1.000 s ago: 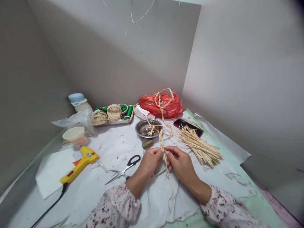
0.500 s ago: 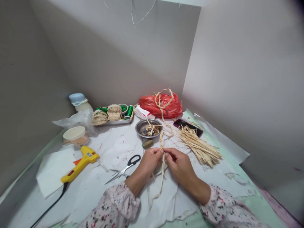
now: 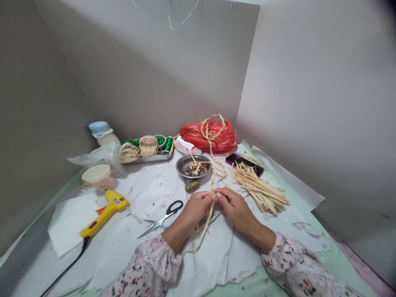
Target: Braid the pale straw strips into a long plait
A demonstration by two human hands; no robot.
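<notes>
A pale straw braid (image 3: 212, 181) runs from the red bag down to both hands, with loose strands hanging below them toward me. My left hand (image 3: 198, 208) pinches the braid's lower end from the left. Close against it on the right, my right hand (image 3: 233, 206) has thumb and forefinger pressed together at the same spot. The fingertips nearly meet and hide the exact place where the strands cross. A bundle of loose straw (image 3: 261, 189) lies to the right of my right hand, partly over a phone (image 3: 236, 159).
Scissors (image 3: 162, 219) and a yellow glue gun (image 3: 103, 214) lie left of my hands. Beyond are a metal bowl (image 3: 181, 167) of scraps, a thread spool (image 3: 193, 186), a tray (image 3: 148, 159), a red bag (image 3: 227, 138), a cup (image 3: 96, 174) and a bottle (image 3: 103, 133).
The hanging strands have swung to the left below my hands. The braid's lower part has shifted slightly right, and my fingers have moved a little at the braid's end.
</notes>
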